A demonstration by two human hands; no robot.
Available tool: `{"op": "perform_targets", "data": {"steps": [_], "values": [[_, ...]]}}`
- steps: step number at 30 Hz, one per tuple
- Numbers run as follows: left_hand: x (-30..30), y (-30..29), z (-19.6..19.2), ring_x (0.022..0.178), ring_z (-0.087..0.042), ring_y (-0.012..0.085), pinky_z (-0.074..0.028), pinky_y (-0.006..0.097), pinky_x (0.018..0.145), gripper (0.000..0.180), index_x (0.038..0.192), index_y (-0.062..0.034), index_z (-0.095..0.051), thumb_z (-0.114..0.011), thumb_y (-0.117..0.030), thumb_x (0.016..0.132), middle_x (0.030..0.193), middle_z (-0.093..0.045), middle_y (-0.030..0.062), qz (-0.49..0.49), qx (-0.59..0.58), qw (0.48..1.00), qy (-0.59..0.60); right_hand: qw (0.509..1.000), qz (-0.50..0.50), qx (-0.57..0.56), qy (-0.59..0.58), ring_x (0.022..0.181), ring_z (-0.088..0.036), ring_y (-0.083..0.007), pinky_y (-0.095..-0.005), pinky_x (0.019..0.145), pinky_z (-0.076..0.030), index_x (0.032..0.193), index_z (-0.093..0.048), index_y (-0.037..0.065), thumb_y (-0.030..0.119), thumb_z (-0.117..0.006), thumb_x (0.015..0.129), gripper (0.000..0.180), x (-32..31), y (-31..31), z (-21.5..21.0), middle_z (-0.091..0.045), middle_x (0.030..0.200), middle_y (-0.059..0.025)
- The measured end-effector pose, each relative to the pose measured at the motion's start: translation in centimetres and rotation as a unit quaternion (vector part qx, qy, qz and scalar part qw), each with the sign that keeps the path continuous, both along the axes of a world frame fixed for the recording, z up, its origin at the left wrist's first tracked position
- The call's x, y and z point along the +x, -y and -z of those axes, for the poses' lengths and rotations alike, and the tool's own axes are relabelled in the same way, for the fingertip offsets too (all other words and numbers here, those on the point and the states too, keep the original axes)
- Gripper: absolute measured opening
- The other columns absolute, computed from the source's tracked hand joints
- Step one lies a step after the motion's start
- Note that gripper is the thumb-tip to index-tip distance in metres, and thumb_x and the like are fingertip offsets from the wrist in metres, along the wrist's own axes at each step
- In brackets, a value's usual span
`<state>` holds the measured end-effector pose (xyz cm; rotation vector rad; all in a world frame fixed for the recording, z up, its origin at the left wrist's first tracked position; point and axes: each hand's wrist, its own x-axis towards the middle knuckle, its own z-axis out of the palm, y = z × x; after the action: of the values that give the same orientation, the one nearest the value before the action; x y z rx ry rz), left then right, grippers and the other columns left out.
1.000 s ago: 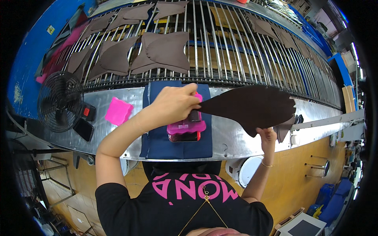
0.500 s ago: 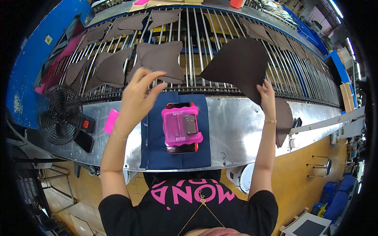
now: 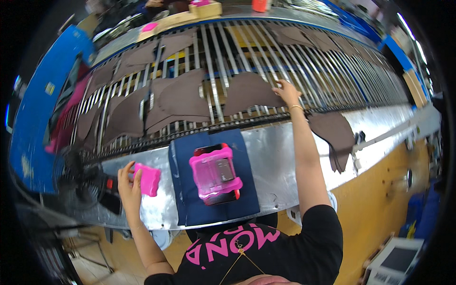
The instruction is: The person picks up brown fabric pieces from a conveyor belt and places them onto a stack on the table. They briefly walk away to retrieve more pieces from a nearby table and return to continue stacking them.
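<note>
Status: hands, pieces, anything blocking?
Left hand at pink block, grip unclear. Brown piece lying on metal rods, right hand at its edge. Nothing visibly blocking either.

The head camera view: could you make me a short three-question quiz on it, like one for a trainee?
1. Fill in: the left hand is at the edge of a small block coloured ____.
2. Where is the black fan? A) left of the navy cloth; B) right of it; C) on top of it.
3. True or false: both hands are over the navy cloth.

Key: 1. Pink. 2. A. 3. False: neither is; the right hand is at one end of a brown piece on the rack of metal bars.
</note>
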<state>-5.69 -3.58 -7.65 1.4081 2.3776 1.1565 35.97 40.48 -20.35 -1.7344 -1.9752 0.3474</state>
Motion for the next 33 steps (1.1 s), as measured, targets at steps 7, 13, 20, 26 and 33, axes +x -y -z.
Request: {"op": "perform_targets", "data": {"steps": [7,13,20,26,33], "values": [[-0.8,-1.0,2.1,0.064,-0.040,0.0090,-0.035,0.023,0.056,0.033,0.122,-0.0061,-0.057,-0.061,-0.015,0.090,0.091,-0.049,0.0034,0.033,0.011,0.999,0.041,0.949,0.266,0.163,0.049,0.107,-0.055,-0.0277,-0.0486,0.086,-0.042,0.102,-0.069,0.024,0.035,-0.071,0.077,0.027,8.8,12.2,-2.1,-0.060,0.111,-0.0004],[0.3,-3.2,2.2,0.061,-0.040,0.0080,-0.036,0.023,0.057,0.035,0.124,-0.0064,-0.056,-0.062,-0.017,0.091,0.092,-0.050,0.0033,0.089,0.018,0.995,0.045,0.853,0.520,0.001,0.048,0.115,-0.048,-0.0334,-0.0522,0.091,-0.042,0.121,-0.061,0.013,0.048,-0.069,0.077,0.056,22.4,24.9,-0.8,-0.051,0.124,-0.0142],[2.4,-4.0,1.7,0.062,-0.043,0.0085,-0.039,0.024,0.058,0.037,0.125,-0.0061,-0.055,-0.063,-0.016,0.090,0.093,-0.051,0.0041,0.115,0.015,0.991,0.070,0.863,0.496,-0.021,0.090,0.117,-0.050,-0.0323,-0.0543,0.093,-0.040,0.116,-0.064,0.012,0.046,-0.074,0.074,0.056,22.0,25.5,0.1,-0.052,0.123,-0.0151],[1.4,-1.9,2.1,0.065,-0.044,0.0091,-0.040,0.024,0.060,0.036,0.125,-0.0058,-0.055,-0.062,-0.015,0.090,0.095,-0.050,0.0049,0.080,0.004,0.993,0.081,0.845,0.520,-0.124,-0.021,0.118,-0.050,-0.0347,-0.0540,0.094,-0.039,0.114,-0.063,0.010,0.041,-0.082,0.067,0.060,22.6,24.5,-2.6,-0.054,0.125,-0.0153],[1.4,-1.2,1.9,0.066,-0.044,0.0101,-0.041,0.024,0.061,0.036,0.124,-0.0061,-0.055,-0.062,-0.014,0.090,0.096,-0.050,0.0054,0.083,0.002,0.992,0.099,0.897,0.435,-0.073,0.039,0.102,-0.062,-0.0340,-0.0468,0.087,-0.048,0.111,-0.061,0.009,0.030,-0.077,0.074,0.046,25.7,23.3,-1.4,-0.066,0.104,-0.0200]]}}
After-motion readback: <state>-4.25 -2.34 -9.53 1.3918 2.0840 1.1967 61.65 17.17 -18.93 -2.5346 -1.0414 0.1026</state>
